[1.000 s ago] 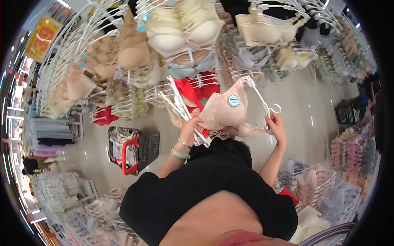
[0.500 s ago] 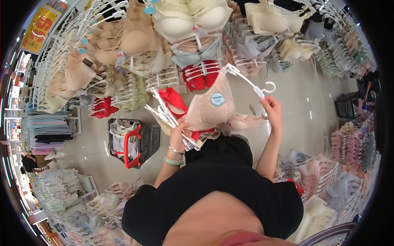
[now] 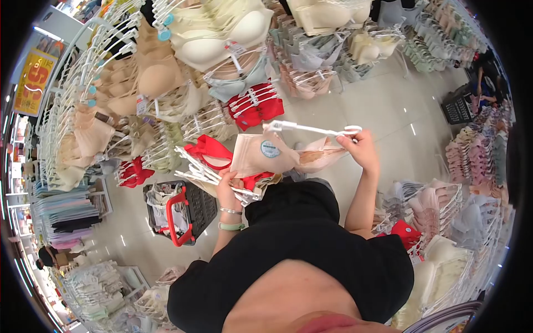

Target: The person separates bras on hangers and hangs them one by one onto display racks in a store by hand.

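Smooth cloth bra (image 3: 275, 162) (plastic hanger (image 3: 311, 129))

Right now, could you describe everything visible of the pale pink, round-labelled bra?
The pale pink fabric bra has padded-looking cups; one bears a round bluish label, the other looks folded, showing tan. It spreads sideways before the black clothing. Its top meets a white plastic hanger; the right hand's grip holds the hook. The left hand's grip is at the bra's lower edge, perhaps touching.

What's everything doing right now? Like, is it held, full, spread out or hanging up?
Left grip: closed around white hangers
Right grip: closed on one end of a single hanger
Pink bra: spread out
Black basket: on the floor, pale fabric inside
Red bras: hanging up
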A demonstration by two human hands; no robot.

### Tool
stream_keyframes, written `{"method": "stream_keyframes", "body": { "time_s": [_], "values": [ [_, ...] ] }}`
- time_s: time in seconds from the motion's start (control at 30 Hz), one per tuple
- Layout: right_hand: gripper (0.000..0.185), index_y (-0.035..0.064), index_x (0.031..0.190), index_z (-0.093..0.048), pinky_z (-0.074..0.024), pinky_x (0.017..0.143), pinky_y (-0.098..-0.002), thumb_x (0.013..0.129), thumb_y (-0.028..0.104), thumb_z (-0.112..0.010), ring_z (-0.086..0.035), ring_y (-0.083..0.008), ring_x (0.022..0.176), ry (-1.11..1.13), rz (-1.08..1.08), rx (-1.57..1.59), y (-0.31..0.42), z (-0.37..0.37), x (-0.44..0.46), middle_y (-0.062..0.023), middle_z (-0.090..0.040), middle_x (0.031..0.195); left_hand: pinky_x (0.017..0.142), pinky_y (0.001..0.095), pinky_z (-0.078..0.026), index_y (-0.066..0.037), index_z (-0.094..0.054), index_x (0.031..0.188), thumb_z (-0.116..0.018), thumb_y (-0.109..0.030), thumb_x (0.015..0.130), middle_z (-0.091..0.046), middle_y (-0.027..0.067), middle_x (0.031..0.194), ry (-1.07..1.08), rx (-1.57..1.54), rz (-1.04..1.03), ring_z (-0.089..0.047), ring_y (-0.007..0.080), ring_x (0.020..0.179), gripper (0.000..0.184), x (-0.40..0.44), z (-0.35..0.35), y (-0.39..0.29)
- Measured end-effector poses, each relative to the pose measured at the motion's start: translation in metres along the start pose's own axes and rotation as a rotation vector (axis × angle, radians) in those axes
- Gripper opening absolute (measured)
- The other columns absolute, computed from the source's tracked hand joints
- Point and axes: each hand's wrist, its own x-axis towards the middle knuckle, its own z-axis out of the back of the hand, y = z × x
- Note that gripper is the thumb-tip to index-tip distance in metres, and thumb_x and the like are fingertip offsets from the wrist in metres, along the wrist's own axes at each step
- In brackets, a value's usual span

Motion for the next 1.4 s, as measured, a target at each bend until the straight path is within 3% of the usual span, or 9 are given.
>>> {"method": "stream_keyframes", "body": {
  "time_s": [0.2,0.23,0.27,0.5,0.67,0.9,1.17,1.33,1.4],
  "values": [
    [0.026,0.0005,0.057,-0.050,-0.0226,0.043,-0.0242,0.071,0.017,-0.065,-0.030,-0.0051,0.048,0.012,0.017,0.013,-0.025,0.017,-0.008,0.0031,-0.037,0.048,0.030,0.0253,-0.031,-0.012,-0.042,0.075,-0.052,-0.007,0.072,-0.028,-0.0017,0.045,0.017,0.070,0.009,-0.031,0.0102,0.036,0.012,0.000,-0.017,0.007],
    [0.030,0.0015,0.054,-0.045,-0.0217,0.042,-0.0247,0.072,0.017,-0.064,-0.029,-0.0058,0.047,-0.030,0.013,0.036,-0.028,0.018,-0.010,0.0030,-0.033,0.048,0.037,0.0219,-0.030,-0.005,-0.045,0.077,-0.051,0.000,0.071,-0.033,-0.0015,0.049,0.018,0.021,-0.003,-0.032,0.0081,0.038,0.010,-0.007,-0.025,0.006],
    [0.034,0.0024,0.052,-0.041,-0.0207,0.042,-0.0252,0.072,0.017,-0.063,-0.027,-0.0064,0.047,-0.072,0.008,0.058,-0.031,0.021,-0.011,0.0030,-0.030,0.047,0.037,0.0219,-0.030,-0.005,-0.045,0.077,-0.051,0.000,0.071,-0.033,-0.0015,0.049,0.020,0.030,0.004,-0.032,0.0081,0.038,0.010,-0.007,-0.028,0.007],
    [0.042,0.0034,0.047,-0.035,-0.0187,0.042,-0.0266,0.075,0.023,-0.059,-0.025,-0.0080,0.045,-0.186,0.072,0.049,-0.043,0.048,0.000,0.0024,-0.027,0.046,0.037,0.0217,-0.031,-0.006,-0.045,0.075,-0.050,0.001,0.070,-0.033,-0.0011,0.049,0.031,0.025,0.020,-0.032,0.0082,0.038,0.010,0.006,-0.052,0.012],
    [0.042,0.0022,0.047,-0.038,-0.0202,0.042,-0.0266,0.081,0.021,-0.053,-0.029,-0.0074,0.044,-0.264,-0.050,0.158,-0.044,0.060,0.030,0.0003,-0.033,0.045,0.033,0.0232,-0.029,-0.008,-0.044,0.074,-0.049,-0.003,0.070,-0.032,-0.0005,0.047,0.013,0.093,0.070,-0.033,0.0101,0.038,0.009,0.009,-0.086,0.020],
    [0.038,0.0024,0.051,-0.047,-0.0219,0.042,-0.0239,0.083,0.022,-0.051,-0.033,-0.0065,0.046,-0.110,-0.043,0.177,-0.059,0.090,0.104,0.0019,-0.041,0.050,0.033,0.0231,-0.030,-0.006,-0.047,0.076,-0.049,-0.003,0.069,-0.032,-0.0004,0.047,-0.027,-0.006,0.044,-0.033,0.0097,0.038,0.009,0.033,-0.136,0.029],
    [0.039,0.0034,0.048,-0.047,-0.0235,0.043,-0.0237,0.082,0.022,-0.053,-0.034,-0.0063,0.047,0.099,-0.135,0.193,-0.054,0.126,0.192,0.0014,-0.043,0.051,0.035,0.0215,-0.027,-0.006,-0.044,0.070,-0.047,-0.002,0.066,-0.031,-0.0011,0.047,-0.149,-0.180,-0.053,-0.030,0.0089,0.038,0.006,0.060,-0.189,0.037],
    [0.039,0.0009,0.050,-0.049,-0.0304,0.042,-0.0293,0.080,0.025,-0.056,-0.040,-0.0110,0.043,0.241,-0.228,-0.036,-0.108,0.129,0.221,-0.0020,-0.045,0.046,0.035,0.0222,-0.027,-0.007,-0.043,0.069,-0.047,-0.005,0.067,-0.030,-0.0008,0.047,-0.118,-0.202,-0.099,-0.029,0.0088,0.038,0.006,0.057,-0.203,0.039],
    [0.038,0.0009,0.051,-0.051,-0.0321,0.043,-0.0275,0.079,0.026,-0.056,-0.041,-0.0098,0.043,0.287,-0.169,-0.166,-0.137,0.124,0.237,-0.0020,-0.046,0.045,0.036,0.0219,-0.027,-0.008,-0.042,0.069,-0.047,-0.004,0.066,-0.031,-0.0005,0.048,-0.198,-0.251,-0.135,-0.029,0.0088,0.038,0.007,0.052,-0.213,0.040]
  ]
}}
